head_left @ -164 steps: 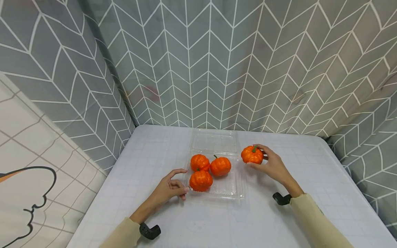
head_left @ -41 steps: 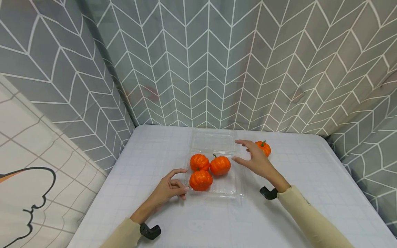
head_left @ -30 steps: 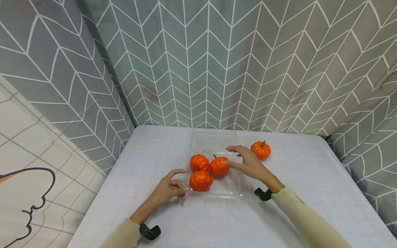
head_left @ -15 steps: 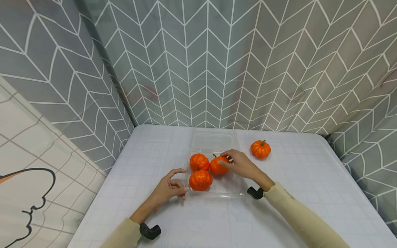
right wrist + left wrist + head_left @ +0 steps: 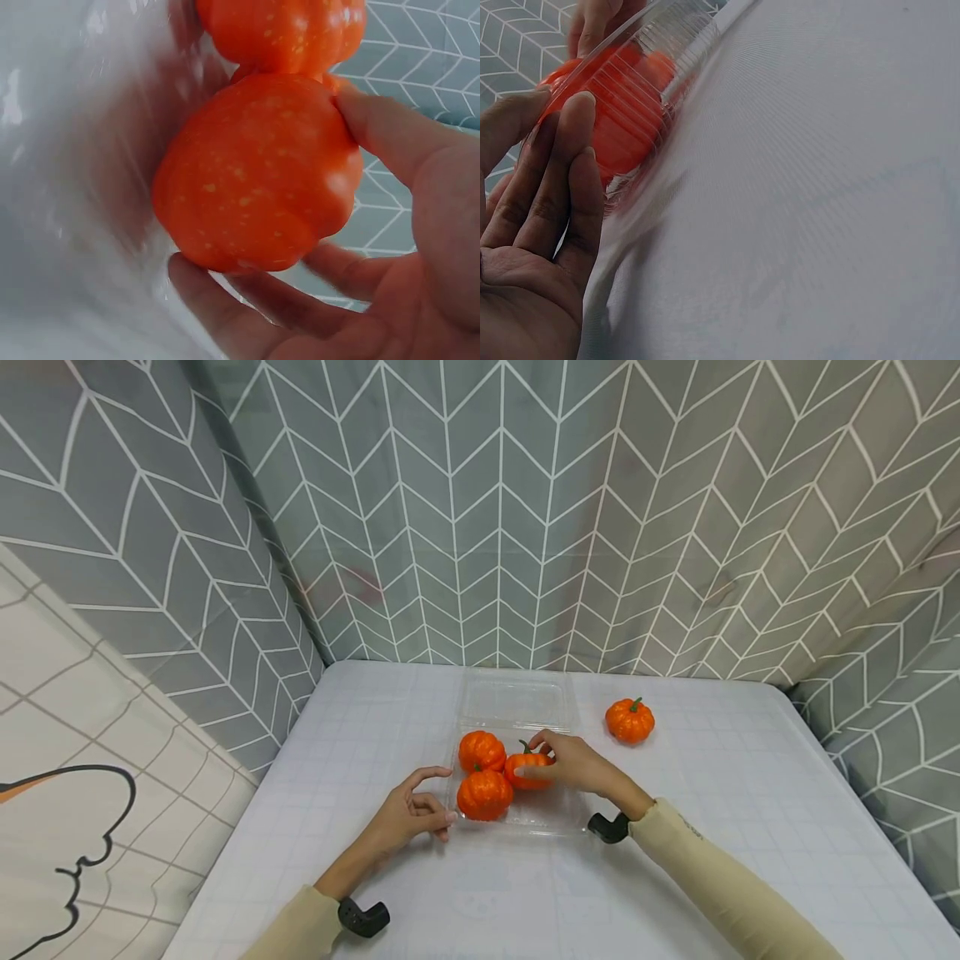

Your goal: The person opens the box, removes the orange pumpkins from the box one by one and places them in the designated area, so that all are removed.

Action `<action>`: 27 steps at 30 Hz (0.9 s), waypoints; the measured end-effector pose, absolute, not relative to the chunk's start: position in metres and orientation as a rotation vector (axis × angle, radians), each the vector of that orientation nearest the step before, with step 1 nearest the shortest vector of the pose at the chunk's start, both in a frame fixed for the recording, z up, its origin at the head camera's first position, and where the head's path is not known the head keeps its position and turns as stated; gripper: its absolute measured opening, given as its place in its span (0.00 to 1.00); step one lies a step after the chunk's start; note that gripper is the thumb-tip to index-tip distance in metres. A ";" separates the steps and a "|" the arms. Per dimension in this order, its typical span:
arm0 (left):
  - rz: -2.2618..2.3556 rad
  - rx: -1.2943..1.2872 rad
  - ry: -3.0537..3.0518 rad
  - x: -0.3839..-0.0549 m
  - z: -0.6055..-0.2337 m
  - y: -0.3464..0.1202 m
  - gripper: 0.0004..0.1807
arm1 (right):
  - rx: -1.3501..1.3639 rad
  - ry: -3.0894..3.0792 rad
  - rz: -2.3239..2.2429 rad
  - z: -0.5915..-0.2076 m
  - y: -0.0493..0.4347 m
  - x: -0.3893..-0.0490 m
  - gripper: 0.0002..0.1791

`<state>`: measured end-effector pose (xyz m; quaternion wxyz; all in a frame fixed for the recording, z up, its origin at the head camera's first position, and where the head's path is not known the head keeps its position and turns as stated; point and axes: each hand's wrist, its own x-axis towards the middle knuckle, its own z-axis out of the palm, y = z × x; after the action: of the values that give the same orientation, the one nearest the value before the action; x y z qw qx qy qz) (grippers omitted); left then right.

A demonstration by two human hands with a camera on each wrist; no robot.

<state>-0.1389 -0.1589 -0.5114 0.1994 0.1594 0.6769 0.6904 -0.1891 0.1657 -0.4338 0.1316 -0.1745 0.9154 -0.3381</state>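
My right hand [image 5: 573, 764] grips a small orange pumpkin [image 5: 531, 774] with a green stem, at the right of the group in a clear plastic container [image 5: 551, 818]. In the right wrist view, the thumb lies on one side of this pumpkin [image 5: 259, 176] and the fingers on the other. Two more pumpkins sit in the container's left half, a rear one [image 5: 482, 750] and a front one [image 5: 485, 795]. My left hand [image 5: 412, 810] holds the container's left edge; in the left wrist view its fingertips are at the clear ribbed wall [image 5: 641, 97].
Another orange pumpkin [image 5: 630, 721] sits on the white table [image 5: 712, 760], right of the container. The container's clear lid [image 5: 516, 700] lies folded open toward the back. Patterned grey curtains [image 5: 525, 527] stand behind and at both sides.
My right hand set one pumpkin on the table at the right, then moved left and took hold of another in the container, which now tilts slightly. The left hand stayed put.
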 end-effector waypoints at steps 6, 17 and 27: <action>1.943 0.459 1.876 -0.138 -0.511 -0.159 0.41 | -0.426 2.573 -0.973 -0.436 0.165 -0.188 0.31; 1.934 0.463 1.897 -0.139 -0.511 -0.160 0.41 | -0.428 2.580 -0.988 -0.438 0.164 -0.188 0.36; 1.919 0.438 1.905 -0.138 -0.510 -0.159 0.42 | -0.475 2.651 -1.021 -0.432 0.165 -0.185 0.36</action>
<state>-0.1384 -0.1593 -0.5101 0.2000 0.1568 0.6813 0.6864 -0.1852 0.1654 -0.4317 0.1303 -0.1635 0.9126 -0.3513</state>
